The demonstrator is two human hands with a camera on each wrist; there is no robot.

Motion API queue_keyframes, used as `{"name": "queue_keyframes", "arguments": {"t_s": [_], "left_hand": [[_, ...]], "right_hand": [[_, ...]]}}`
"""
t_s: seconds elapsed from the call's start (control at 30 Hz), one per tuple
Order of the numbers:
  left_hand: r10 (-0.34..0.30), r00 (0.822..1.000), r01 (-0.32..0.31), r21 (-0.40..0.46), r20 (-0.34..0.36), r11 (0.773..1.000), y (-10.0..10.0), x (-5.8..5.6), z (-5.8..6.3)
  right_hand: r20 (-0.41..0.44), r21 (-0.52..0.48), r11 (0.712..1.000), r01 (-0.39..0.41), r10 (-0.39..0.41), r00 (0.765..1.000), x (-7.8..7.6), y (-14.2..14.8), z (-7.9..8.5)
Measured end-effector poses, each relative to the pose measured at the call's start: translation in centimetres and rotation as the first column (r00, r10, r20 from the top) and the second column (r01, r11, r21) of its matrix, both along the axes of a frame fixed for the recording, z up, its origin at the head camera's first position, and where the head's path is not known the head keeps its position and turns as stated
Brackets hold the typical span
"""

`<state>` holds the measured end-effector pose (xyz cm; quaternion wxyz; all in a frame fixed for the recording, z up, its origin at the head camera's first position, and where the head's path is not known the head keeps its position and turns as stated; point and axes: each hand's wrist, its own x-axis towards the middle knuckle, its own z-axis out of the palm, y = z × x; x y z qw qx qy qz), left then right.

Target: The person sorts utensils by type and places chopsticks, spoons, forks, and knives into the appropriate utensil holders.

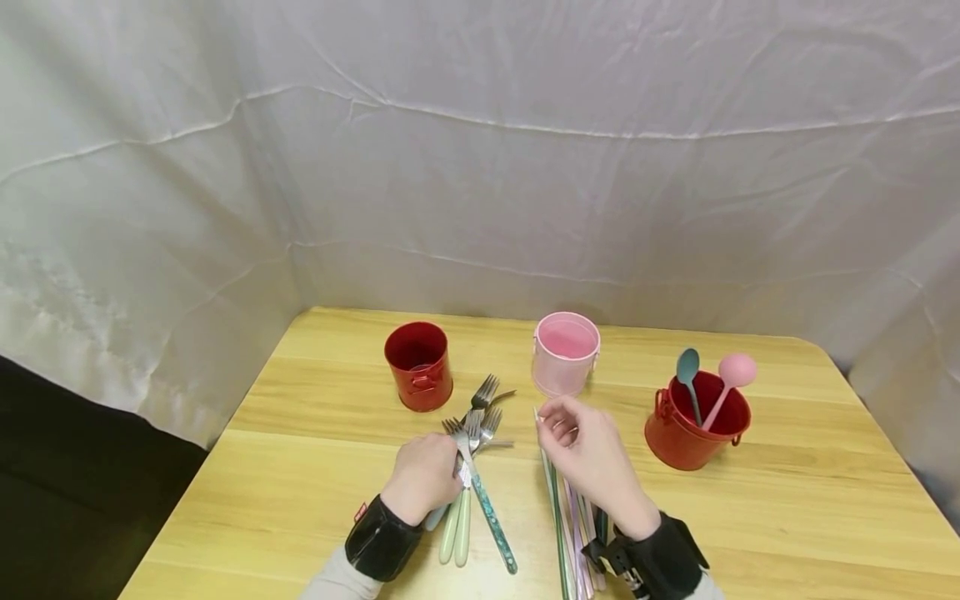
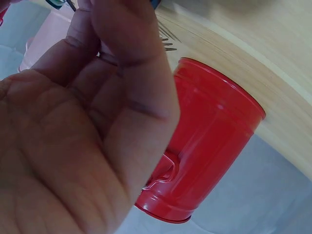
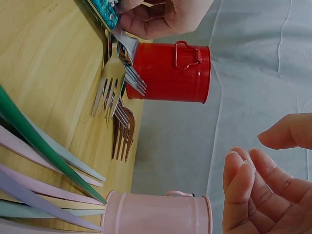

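My left hand [image 1: 429,471] is at a pile of forks, its curled fingers on a fork with a speckled teal handle [image 1: 491,521]. In the right wrist view its fingertips meet the neck of that fork. Other forks [image 1: 488,425] lie under it, some with pale green handles [image 1: 456,529]. My right hand [image 1: 588,454] hovers above a bunch of chopsticks [image 1: 558,517] in green, purple and pink. Its thumb and fingertips stand apart with nothing between them, as the right wrist view shows [image 3: 273,180].
Behind the forks stands a red bucket [image 1: 431,387]. A pink bucket [image 1: 558,375] is beyond the chopsticks. At the right, another red bucket [image 1: 678,446] holds a teal spoon [image 1: 687,367] and a pink spoon [image 1: 737,370]. Pale cloth [image 1: 480,200] hangs behind the wooden table.
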<state>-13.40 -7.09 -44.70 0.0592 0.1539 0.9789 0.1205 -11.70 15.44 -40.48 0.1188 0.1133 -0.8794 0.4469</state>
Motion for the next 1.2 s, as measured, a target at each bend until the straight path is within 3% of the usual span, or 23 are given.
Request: {"name": "queue_keyframes", "arguments": {"t_s": [0.37,0.6,0.9,1.2], "left_hand": [[0.000,1.000,0.000,0.004,-0.028,1.000,0.1,0.1,0.0],[-0.012,0.995,0.020,0.074,-0.097,0.997,0.1,-0.1,-0.1],[-0.029,0.968,0.066,0.140,-0.249,0.988,0.0,-0.6,-0.3],[-0.053,0.940,0.112,0.161,-0.336,0.981,-0.1,-0.9,0.1]], "right_hand": [[0.001,0.011,1.000,0.007,-0.007,1.000,-0.1,0.3,-0.1],[-0.014,0.005,1.000,0.001,-0.001,1.000,-0.1,0.5,-0.2],[-0.030,0.009,1.000,-0.010,0.010,1.000,-0.2,0.9,0.1],[-0.009,0.008,1.000,-0.001,0.001,1.000,-0.3,1.3,0.3]]}}
